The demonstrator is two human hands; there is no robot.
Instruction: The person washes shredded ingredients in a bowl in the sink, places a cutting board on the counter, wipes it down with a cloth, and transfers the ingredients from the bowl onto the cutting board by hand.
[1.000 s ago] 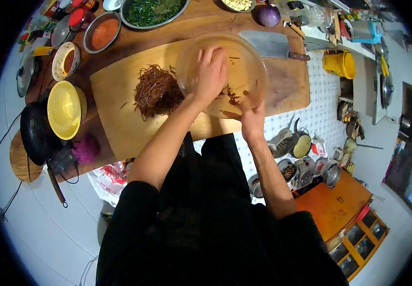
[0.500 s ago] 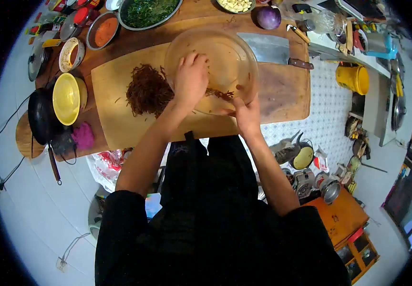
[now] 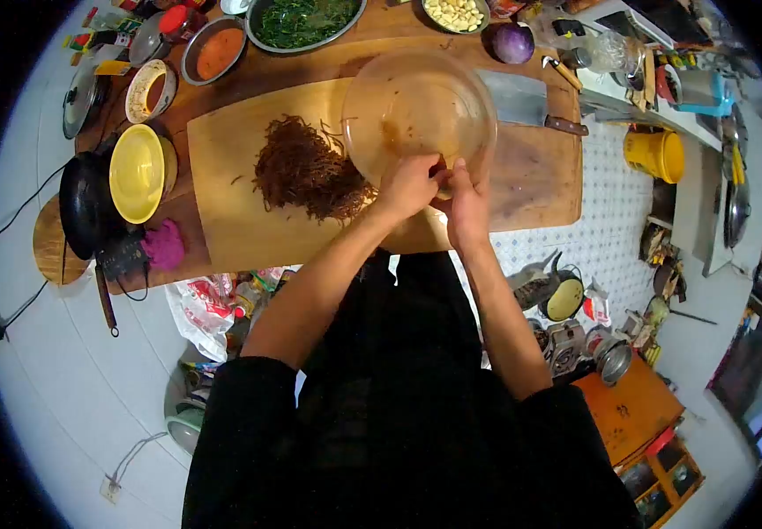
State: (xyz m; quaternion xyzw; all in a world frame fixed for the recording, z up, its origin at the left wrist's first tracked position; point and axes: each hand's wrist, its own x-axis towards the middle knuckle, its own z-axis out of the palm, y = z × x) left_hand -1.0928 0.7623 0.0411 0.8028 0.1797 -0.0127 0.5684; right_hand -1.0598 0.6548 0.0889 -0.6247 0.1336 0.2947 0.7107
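Note:
A clear bowl is held over the right half of the light wooden cutting board, with a few brown bits inside. My right hand grips its near rim, thumb on top. Close against that thumb, my left hand has its fingers closed at the same rim; what they pinch, if anything, is hidden. To the left of the bowl lies a loose heap of dark brown shreds, and its right end reaches near my left wrist. A cleaver rests flat beyond the bowl's right side.
Along the back stand a bowl of chopped greens, a bowl of orange-red sauce and a bowl of garlic cloves. A purple onion sits near a small-handled tool. Left are a yellow bowl and a black pan.
My left hand has moved from inside the bowl to its near rim, beside my right thumb. The strand of shreds near my right hand is no longer visible. The view has shifted slightly.

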